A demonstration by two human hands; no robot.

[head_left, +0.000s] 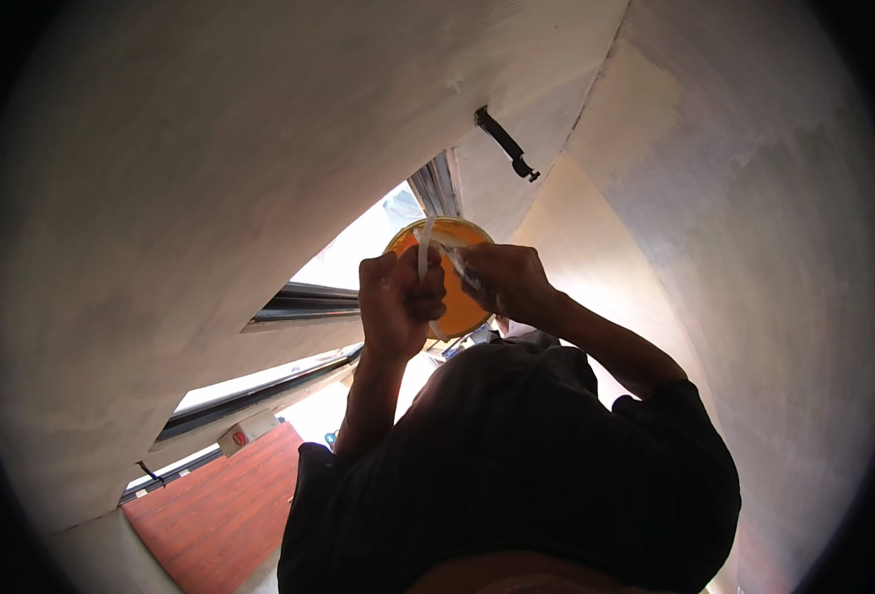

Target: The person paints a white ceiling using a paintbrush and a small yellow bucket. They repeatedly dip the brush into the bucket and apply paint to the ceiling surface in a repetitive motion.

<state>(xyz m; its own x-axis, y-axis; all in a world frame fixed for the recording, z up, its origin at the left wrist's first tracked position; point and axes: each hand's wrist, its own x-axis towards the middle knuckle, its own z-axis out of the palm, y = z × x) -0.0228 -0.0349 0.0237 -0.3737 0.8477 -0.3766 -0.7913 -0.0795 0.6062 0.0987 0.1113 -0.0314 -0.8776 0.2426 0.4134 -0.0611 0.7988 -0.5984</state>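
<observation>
1. Dark shirt (pixel 516 455) of the person fills the lower middle of the view.
2. Left hand (pixel 398 302) is curled as a fist around the white handle (pixel 424 247) of an orange bucket (pixel 469 312).
3. Right hand (pixel 505 279), with fingers bent, grips a pale slim object (pixel 454 261) over the bucket's mouth; its kind I cannot tell.
4. The bucket is just beyond both hands, partly hidden by them.
5. Above it, a black bracket (pixel 502 139) sticks out from the pale wall (pixel 209 168).
6. At lower left lies a reddish board (pixel 219 515).
</observation>
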